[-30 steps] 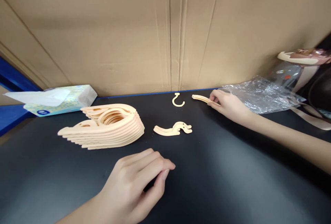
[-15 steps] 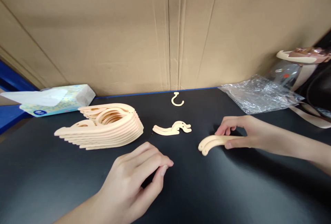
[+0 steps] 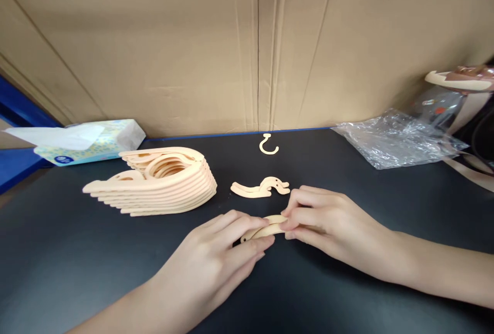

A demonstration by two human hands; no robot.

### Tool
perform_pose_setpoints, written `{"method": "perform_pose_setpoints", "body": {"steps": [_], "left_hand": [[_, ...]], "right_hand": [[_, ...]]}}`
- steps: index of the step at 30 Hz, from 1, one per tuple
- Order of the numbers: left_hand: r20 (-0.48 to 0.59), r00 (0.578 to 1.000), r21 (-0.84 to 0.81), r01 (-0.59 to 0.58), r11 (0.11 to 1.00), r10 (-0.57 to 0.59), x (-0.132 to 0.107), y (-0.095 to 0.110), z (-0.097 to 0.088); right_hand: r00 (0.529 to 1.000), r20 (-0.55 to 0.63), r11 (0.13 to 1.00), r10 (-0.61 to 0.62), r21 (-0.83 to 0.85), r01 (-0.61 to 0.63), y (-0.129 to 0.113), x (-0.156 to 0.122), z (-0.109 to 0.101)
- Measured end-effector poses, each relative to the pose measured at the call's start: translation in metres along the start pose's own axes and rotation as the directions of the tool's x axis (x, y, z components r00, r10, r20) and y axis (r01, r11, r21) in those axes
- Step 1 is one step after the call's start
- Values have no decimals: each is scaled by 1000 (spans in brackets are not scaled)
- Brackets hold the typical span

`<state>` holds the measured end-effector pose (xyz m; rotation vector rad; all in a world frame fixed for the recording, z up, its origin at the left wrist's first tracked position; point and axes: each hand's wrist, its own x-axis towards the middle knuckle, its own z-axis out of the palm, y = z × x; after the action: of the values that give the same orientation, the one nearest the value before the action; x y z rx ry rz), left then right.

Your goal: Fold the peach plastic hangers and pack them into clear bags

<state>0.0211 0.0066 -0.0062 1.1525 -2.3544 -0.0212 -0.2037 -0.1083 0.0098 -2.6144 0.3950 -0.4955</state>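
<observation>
My left hand [image 3: 231, 251] and my right hand [image 3: 320, 221] meet at a pair of curved, cream-coloured plastic hanger arms [image 3: 275, 225]. The left fingers grip their left end, where a small hole shows. At the right end, my right fingers pinch the pieces and hide their tips. Just beyond the hands lie two more hanger arms [image 3: 252, 191], one against the other, with holes near their right ends. A loose hanger hook [image 3: 266, 147] rests farther back. To the left is a neat stack of peach-coloured folded plastic hangers [image 3: 170, 185].
A tissue pack [image 3: 96, 143] with a tissue sticking out is at the back left. Crumpled clear plastic bag [image 3: 393, 141] and a strap [image 3: 469, 177] lie at the back right. Cardboard [image 3: 185, 51] stands behind the black table [image 3: 116, 262].
My right hand has brought the hanger arms leftward and nearer to me. My left hand, pinched with nothing visible in it before, now grips their left end.
</observation>
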Motion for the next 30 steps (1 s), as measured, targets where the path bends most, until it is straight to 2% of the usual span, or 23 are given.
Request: {"method": "perform_pose_setpoints", "body": {"steps": [4,9,11,13,15,19,23,30], "left_hand": [[-30,999,5,27,1000,-26,-1,0,-1],[-3,996,19,92,996,-91,0,-2,-3],[-11,995,23,97,995,-97,1,-3,-3],[-35,995,40,93,995,-92,1,-4,-2],[-49,995,47,87,995,-85,-1,-5,-1],[-57,995,46,80,996,-77,-2,-4,0],[-58,996,73,73,995,-69,0,-3,-2],[-45,995,60,91,994,-88,-2,-4,-1]], "right_hand": [[990,-33,985,-137,-109,133,0,3,0],[978,8,976,-209,-55,209,14,15,-6],[961,-27,961,-274,-26,274,24,20,-9],[943,-110,949,-314,-61,309,38,26,-13],[952,-155,960,-265,-131,246,53,33,-17],[986,-106,958,-132,-269,100,81,48,-24],[994,-19,929,-104,-359,90,94,56,-24],[995,4,912,-101,-399,94,96,56,-19]]}}
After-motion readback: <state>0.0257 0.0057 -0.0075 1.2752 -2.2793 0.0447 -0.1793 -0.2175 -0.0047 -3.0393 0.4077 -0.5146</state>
